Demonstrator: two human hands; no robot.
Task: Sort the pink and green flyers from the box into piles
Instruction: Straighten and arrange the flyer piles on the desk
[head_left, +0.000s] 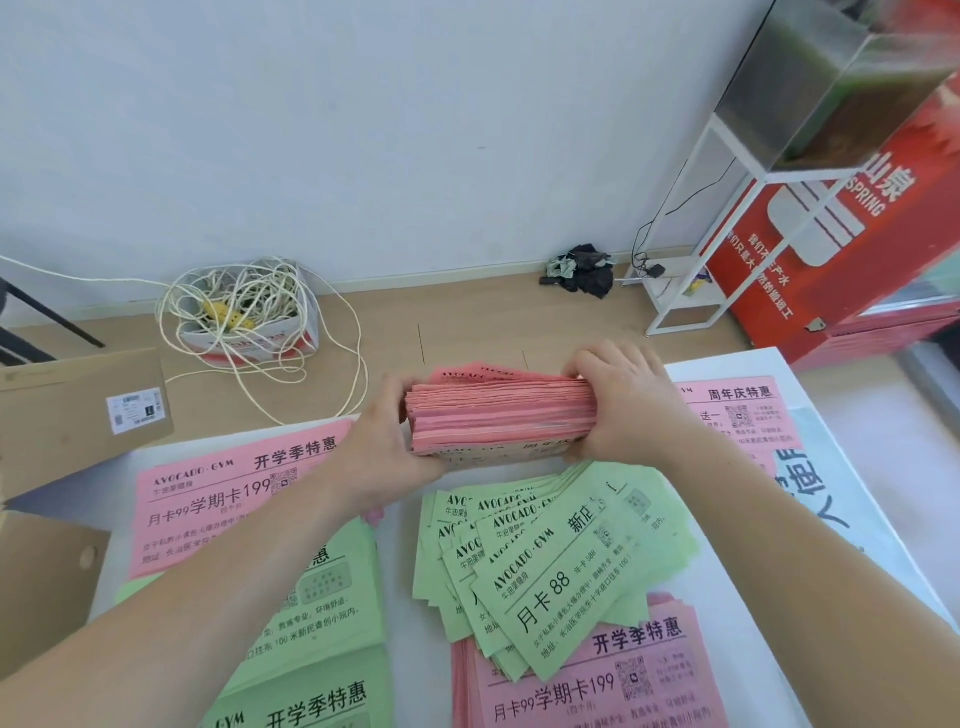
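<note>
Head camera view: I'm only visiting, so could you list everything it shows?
held flyer stack: one, pink, thick, between both hands.
pink flyer piles: three, pink, flat on the table at left, far right and near right.
green flyer piles: apparently three, green, one fanned at centre, the others near left.
table: one, white, under the piles.
cardboard boxes: two partly seen, brown, left edge.
cord: one tangle, cream, in a small box on the floor.
dark cloth: one heap, black, by the wall.
rack: one, white, floor at right.
red carton: one, red, behind the rack.
left hand: fingers grip the stack's left end.
right hand: fingers grip its right end.
</note>
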